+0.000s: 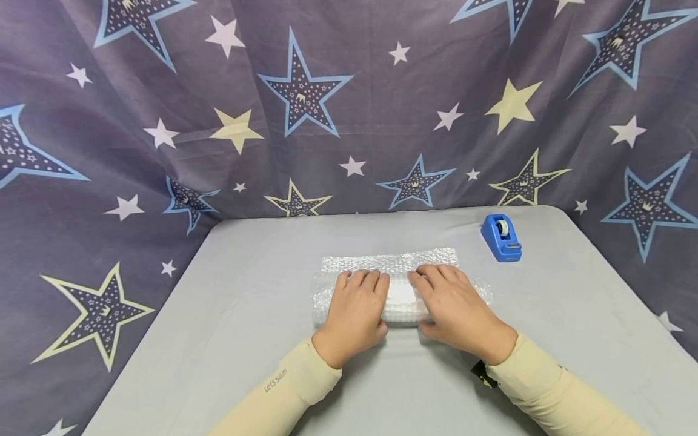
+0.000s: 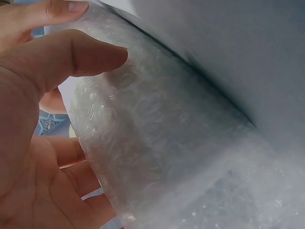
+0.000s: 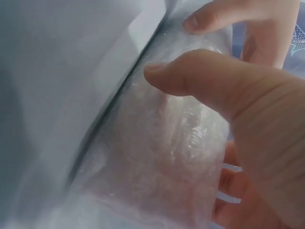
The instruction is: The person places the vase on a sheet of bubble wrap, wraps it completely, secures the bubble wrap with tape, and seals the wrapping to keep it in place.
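A roll of clear bubble wrap lies across the middle of the table, its loose flap spread flat on the far side. My left hand grips the left part of the roll, fingers over the top and thumb against the near face. On the right part, my right hand holds it the same way. Both wrist views show the thumbs pressing the bubbly plastic while the other fingers reach round its far side. Whatever lies inside the roll is hidden by the wrap.
A blue tape dispenser with a roll of tape stands at the back right of the grey-covered table. Behind the table hangs a dark curtain printed with stars. A dark band shows under the right sleeve.
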Motion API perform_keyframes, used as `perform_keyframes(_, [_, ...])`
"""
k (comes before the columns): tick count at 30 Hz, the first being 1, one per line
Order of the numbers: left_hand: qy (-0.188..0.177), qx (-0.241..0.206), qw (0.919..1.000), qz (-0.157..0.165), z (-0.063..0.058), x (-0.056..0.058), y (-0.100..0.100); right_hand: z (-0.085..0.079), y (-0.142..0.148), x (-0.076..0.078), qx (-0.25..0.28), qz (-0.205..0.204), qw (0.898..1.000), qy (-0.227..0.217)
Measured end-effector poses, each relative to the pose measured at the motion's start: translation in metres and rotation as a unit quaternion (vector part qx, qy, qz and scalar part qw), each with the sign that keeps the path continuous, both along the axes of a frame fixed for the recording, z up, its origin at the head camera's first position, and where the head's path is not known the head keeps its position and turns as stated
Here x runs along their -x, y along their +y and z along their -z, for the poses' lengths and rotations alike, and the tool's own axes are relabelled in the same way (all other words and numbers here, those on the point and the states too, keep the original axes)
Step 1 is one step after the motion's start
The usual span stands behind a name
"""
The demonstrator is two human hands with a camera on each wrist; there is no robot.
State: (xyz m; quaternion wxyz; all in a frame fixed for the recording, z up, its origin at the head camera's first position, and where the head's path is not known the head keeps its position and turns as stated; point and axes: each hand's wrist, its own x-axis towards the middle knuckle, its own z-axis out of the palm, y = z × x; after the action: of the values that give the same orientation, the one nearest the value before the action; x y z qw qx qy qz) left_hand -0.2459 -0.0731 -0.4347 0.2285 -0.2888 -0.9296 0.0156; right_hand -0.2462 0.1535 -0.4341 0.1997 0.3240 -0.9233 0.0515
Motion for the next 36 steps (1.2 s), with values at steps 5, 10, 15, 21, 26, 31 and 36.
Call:
perform_keyframes(5, [-0.007,0.002,1.0,0.0,0.002,0.001,0.001,0.003,0.0,0.001,-0.001,0.002,1.0,0.009])
perform_keyframes(10, [-0.014,0.005,0.9999,-0.001,0.003,0.003,0.001,0.005,0.002,0.002,0.0,0.003,1.0,0.012])
perform_keyframes(15, [-0.011,0.007,0.9999,-0.001,0.006,0.004,0.0,0.007,0.002,0.004,-0.002,0.004,1.0,0.005])
perform_keyframes(21, [-0.022,0.022,0.9994,-0.013,0.009,0.005,0.0,0.008,0.002,0.005,-0.004,0.006,1.0,0.0])
perform_keyframes(26, [-0.02,0.039,0.9987,-0.025,0.009,0.004,0.001,0.008,0.002,0.006,-0.005,0.006,1.0,0.002])
perform_keyframes(31, [0.008,0.033,0.9993,-0.016,0.008,0.0,0.004,0.01,0.002,0.007,-0.005,0.009,1.0,0.0])
perform_keyframes(36, [0.049,0.032,0.9983,-0.006,0.008,-0.006,0.009,0.011,0.002,0.008,-0.006,0.011,1.0,-0.003])
